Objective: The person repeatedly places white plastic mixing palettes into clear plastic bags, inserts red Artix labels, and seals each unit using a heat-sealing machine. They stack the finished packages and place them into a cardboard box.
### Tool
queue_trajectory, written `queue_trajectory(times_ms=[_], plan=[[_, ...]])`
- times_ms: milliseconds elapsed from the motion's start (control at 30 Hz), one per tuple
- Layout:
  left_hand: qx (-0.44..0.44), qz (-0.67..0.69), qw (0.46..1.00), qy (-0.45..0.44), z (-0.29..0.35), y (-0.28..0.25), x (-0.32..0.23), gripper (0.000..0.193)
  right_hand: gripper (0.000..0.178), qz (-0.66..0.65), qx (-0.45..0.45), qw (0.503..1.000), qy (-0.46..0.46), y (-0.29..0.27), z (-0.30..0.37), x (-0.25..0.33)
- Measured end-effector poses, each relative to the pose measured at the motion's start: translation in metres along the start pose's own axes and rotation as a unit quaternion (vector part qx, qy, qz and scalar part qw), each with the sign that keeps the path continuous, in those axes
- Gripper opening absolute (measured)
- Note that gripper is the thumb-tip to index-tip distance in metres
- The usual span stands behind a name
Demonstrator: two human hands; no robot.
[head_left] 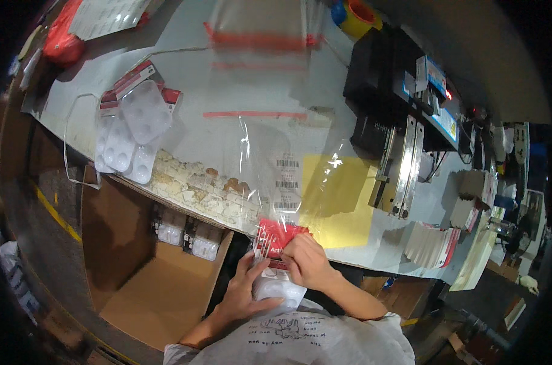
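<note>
A white moulded tray with round wells [282, 291] is close in front of my body, past the table's near edge. At its top is a red printed card [282, 234]. My left hand [245, 292] grips the tray's left side, thumb across its face and fingers partly hidden. My right hand [311, 261] is closed, with its fingertips pinched at the card's right edge. Clear plastic film [245, 164] with red strips lies over the table beyond both hands, and its near end meets the card.
Carded white trays [145, 112] are piled at the table's left. Below stands an open cardboard box [145, 298] with several packs inside. A black machine with metal bars [400, 164], a yellow sheet [346, 188] and a stack of cards [433, 244] occupy the right.
</note>
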State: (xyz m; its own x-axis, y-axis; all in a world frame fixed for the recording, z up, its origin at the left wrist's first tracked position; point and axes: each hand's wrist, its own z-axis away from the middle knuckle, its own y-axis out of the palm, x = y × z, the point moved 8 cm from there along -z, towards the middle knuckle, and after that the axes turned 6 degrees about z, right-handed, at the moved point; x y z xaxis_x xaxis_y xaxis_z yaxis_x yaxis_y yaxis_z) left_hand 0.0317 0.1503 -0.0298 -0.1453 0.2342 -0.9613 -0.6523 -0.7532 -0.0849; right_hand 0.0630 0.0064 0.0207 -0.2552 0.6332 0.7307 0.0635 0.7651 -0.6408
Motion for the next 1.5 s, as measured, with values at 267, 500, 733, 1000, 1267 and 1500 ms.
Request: queue_trajectory(times_ms=[267, 500, 733, 1000, 1267, 1500], plan=[[0.052, -0.082, 0.995, -0.037, -0.002, 0.004, -0.001, 0.086, 0.031, 0.001, 0.069, 0.992, -0.104, -0.002, 0.008, 0.013], [0.018, -0.062, 0.998, 0.004, -0.006, 0.002, 0.006, 0.079, 0.037, 0.198, 0.039, 0.969, -0.146, -0.031, 0.024, 0.012], [-0.008, -0.056, 0.998, 0.014, -0.003, 0.001, 0.013, 0.077, 0.028, 0.232, -0.108, 0.961, 0.104, -0.048, 0.051, -0.048], [-0.030, 0.149, 0.988, 0.025, 0.017, 0.006, 0.033, 0.092, 0.022, 0.032, 0.073, 0.982, 0.172, 0.006, 0.112, -0.012], [-0.142, 0.235, 0.959, -0.075, 0.018, 0.003, 0.032, 0.108, 0.020, 0.014, -0.096, 0.938, 0.332, 0.012, 0.131, -0.034], [-0.130, 0.230, 0.950, -0.170, -0.013, 0.008, 0.042, 0.104, 0.034, -0.119, 0.102, 0.895, 0.418, 0.017, 0.160, -0.058]])
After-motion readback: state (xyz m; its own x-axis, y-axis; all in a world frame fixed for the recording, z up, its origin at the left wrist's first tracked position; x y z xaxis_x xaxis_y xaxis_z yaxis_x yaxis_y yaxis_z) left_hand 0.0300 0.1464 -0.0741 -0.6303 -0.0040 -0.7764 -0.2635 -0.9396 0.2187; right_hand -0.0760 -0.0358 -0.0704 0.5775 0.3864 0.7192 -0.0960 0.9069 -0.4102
